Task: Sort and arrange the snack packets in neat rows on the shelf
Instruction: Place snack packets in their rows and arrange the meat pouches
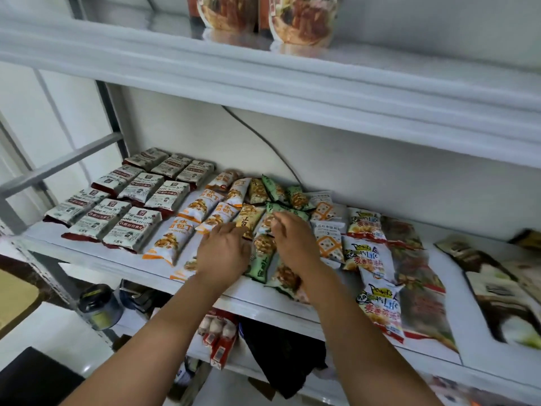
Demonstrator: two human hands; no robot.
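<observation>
Snack packets lie flat on the white middle shelf (96, 256). At the left, grey-and-maroon packets (131, 227) sit in neat rows. Beside them run orange-and-white packets (187, 212), then a looser cluster of yellow (248, 218) and green packets (275, 189). My left hand (224, 253) lies over the front of this cluster, fingers reaching onto the yellow packet. My right hand (288, 232) is over the green packets, its fingertips pinching the edge of a green-and-white packet (268, 222). White packets with orange crosses (328, 230) and "Powers Life" packets (369, 259) lie to the right.
Large brown and dark pouches (415, 276) lie flat at the shelf's right end. The upper shelf (263, 68) holds two noodle pouches (301, 22). A black cable (263, 139) runs down the back wall. The lower shelf holds a jar (99, 306), small bottles and a dark bag.
</observation>
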